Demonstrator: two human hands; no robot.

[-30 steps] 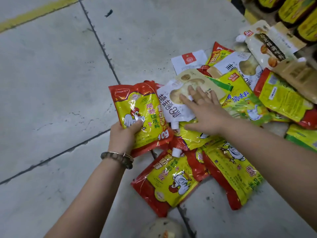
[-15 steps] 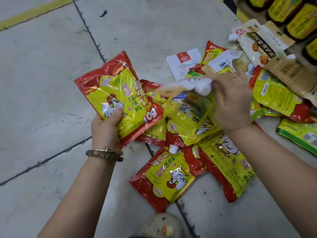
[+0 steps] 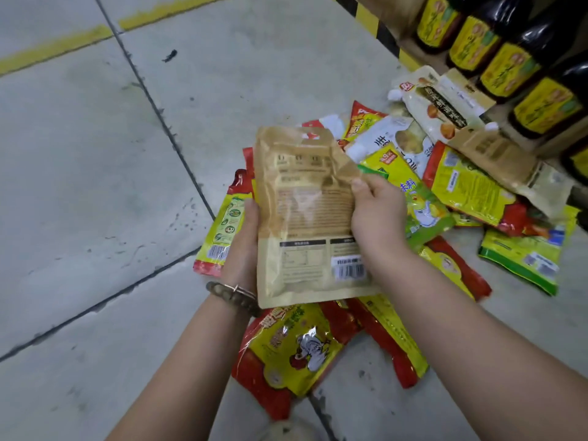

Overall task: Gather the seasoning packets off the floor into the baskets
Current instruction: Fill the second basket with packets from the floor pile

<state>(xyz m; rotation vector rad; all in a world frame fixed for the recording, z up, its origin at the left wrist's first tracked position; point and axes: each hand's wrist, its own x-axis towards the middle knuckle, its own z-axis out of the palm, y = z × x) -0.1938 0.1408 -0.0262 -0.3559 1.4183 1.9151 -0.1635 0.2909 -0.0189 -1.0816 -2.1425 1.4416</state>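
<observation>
Nearest to the person, a red and yellow chicken packet is lying flat on the floor, just under the forearms, and a second red packet is lying beside it on the right.

Above them, both hands are holding a brown pouch in the air, its printed back facing the camera. Its long axis is running away from the person, with the barcode end near and the hanging hole far. The left hand is gripping the left edge, and it seems to be keeping a red and yellow packet behind the pouch too. The right hand is pinching the right edge with the thumb on top.

Further, the rest of the pile is spreading to the right of the hands, so I judge the right hand is the nearer one for the next pick. Behind it, dark bottles are standing on a low shelf. No basket is showing, so I cannot tell which way the pouch must be carried.
</observation>
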